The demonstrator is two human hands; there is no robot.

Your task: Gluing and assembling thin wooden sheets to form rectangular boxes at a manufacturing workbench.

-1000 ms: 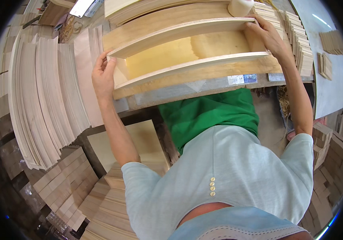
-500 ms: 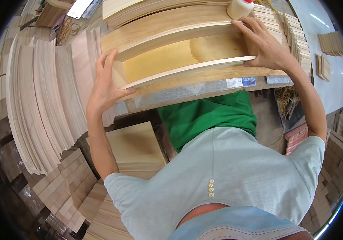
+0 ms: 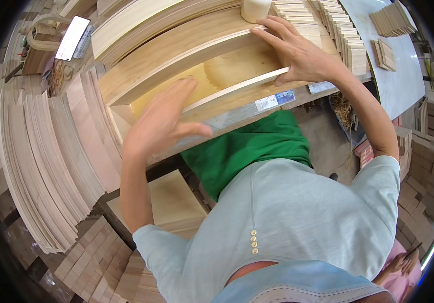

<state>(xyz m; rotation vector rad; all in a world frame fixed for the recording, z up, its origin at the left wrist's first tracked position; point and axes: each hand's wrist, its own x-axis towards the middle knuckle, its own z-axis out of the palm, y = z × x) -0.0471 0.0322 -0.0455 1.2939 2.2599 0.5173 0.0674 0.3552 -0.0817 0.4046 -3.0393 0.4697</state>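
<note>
A long, shallow, open-topped wooden box (image 3: 232, 91) lies on the workbench in front of me, with pale sides and a yellowish bottom that carries a darker stain. My right hand (image 3: 298, 55) spans its right end, fingers on the far side and thumb on the near side. Over the left part of the box is my left hand (image 3: 161, 118), slightly blurred, thumb and fingers apart and holding nothing. It hides part of the near side and of the bottom. Just beyond my right fingers stands a white bottle (image 3: 255, 10), its top cut off by the view's edge.
Thin wooden sheets (image 3: 45, 166) stand in a big stack on the left. Small wooden slats (image 3: 330, 30) are piled at the right, before a pale table (image 3: 399, 76). A white flat device (image 3: 73, 38) lies at far left. Another person's hands (image 3: 406, 263) show at lower right.
My left hand has come off the box's left end and moved right and toward me. My right hand stays on the right end. The whole view has shifted and turned.
</note>
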